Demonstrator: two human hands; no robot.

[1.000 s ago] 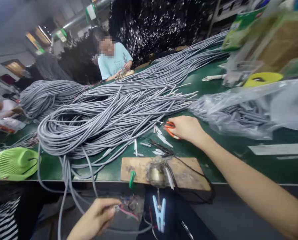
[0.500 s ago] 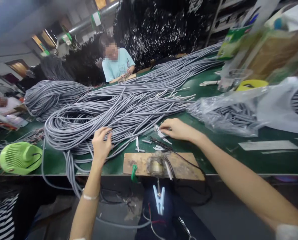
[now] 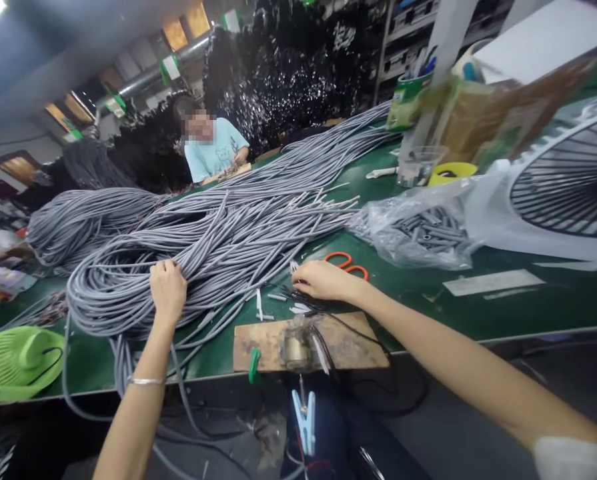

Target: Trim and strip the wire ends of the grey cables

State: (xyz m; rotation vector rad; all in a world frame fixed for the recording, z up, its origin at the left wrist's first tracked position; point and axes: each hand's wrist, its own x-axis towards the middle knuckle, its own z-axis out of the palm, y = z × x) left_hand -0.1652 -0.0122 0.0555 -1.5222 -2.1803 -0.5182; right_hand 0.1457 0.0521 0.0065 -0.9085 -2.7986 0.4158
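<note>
Grey cables lie across the green bench, too many to count, in one large looped bundle before the person and one coil behind it at the left. Two bare hands are on or over the bench. The left hand rests on the near bundle, its fingers curled; whether its grip is closed around a cable cannot be told. The right hand is lowered over small white pieces, fingers bent; its grip is partly hidden, so its hold cannot be told either. Just beside it lies one pair of scissors with two orange handle loops.

Nearer the edge sits one wooden board, carrying one dark-crusted metal fixture, with one green clip at its left part and one light-blue clothespin below. To the right are one clear bag of grey tube pieces, one yellow dish and one clear cup. One green fan stands at the left. Across the bench sits one person in a light-blue shirt.
</note>
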